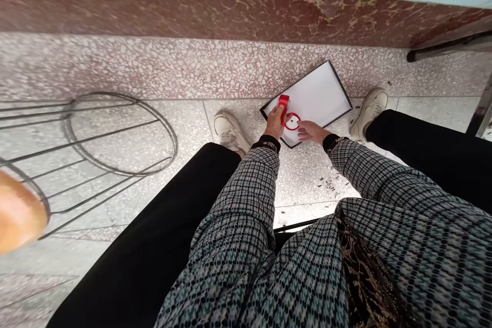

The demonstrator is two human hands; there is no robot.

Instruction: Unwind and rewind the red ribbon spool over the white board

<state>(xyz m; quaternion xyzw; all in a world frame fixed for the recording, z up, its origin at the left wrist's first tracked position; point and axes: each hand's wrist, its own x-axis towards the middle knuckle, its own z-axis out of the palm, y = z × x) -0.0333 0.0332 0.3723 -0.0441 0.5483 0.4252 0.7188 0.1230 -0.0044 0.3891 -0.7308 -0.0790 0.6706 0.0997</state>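
Observation:
My left hand [274, 123] is closed around a shiny red piece that looks like ribbon [284, 99]; its upper part sticks out above the fingers. A thin red ring [293, 114] shows between my two hands, and whether it is part of the same red piece I cannot tell. Just right of the ring is my right hand [312, 131], its fingers stretched out and apart, with the thumb close to the ring's edge. Beneath both hands a shallow white tray with a black rim [325, 89] lies at an angle on the floor.
My shoes [229, 130] stand on either side of the tray. A round stool with a metal-rod frame [169, 130] lies tipped over on the left. A brown marble ledge [230, 10] runs across the top. Small dark scraps [329, 183] litter the speckled floor.

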